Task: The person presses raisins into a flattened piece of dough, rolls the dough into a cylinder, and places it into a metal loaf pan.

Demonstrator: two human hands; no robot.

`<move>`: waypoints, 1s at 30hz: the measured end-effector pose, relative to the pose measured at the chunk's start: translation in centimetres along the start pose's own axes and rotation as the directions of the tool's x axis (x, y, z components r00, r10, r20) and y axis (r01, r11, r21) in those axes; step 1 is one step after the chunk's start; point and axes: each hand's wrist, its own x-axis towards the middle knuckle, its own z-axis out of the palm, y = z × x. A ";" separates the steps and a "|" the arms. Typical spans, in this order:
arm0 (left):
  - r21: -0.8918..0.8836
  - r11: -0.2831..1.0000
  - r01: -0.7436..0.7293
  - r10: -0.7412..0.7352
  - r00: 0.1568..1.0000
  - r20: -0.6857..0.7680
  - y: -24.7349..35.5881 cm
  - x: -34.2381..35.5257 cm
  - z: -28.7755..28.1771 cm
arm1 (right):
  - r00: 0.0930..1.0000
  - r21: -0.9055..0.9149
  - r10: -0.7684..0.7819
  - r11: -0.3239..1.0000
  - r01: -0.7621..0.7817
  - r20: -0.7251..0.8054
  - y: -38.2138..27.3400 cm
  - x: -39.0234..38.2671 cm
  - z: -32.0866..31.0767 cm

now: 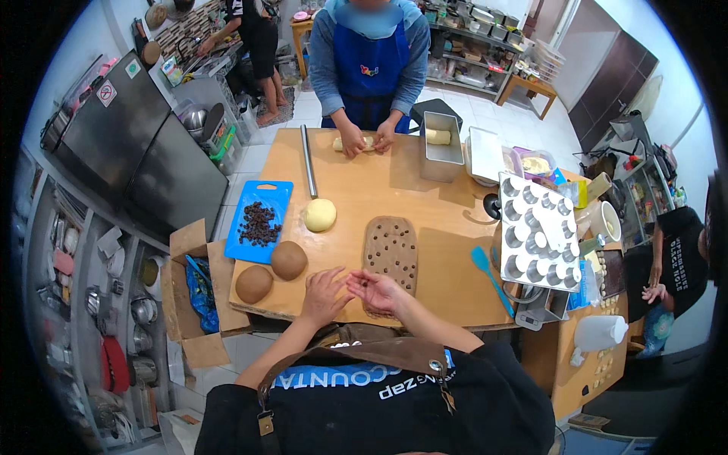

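Note:
My left hand [324, 294] is raised near the table's front edge, fingers apart and slightly bent, beside two brown dough balls [288, 259]. My right hand [371, 290] has its fingers curled close to the left one, over the lower part of a flattened brown dough rectangle [390, 254] dotted with dark pieces; what it holds, if anything, is too small to make out. A blue board [259, 199] carries dark chopped pieces. A pale yellow dough ball [320, 214] lies below a metal rolling pin [307, 159].
Across the table a co-worker [368, 72] handles a pale roll [353, 143]. Right: loaf tin [441, 167], muffin tray [538, 231], blue spatula [489, 277], another person [675, 265]. Left: cardboard box [186, 311], fridge [121, 152]. Another person [262, 45] stands at the back counter.

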 end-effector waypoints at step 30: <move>-0.062 0.924 0.377 -0.382 0.906 -0.183 -5.2 -11.9 -7.4 | 0.837 -0.602 -0.522 -0.620 -0.504 -0.164 -10.2 -0.4 3.0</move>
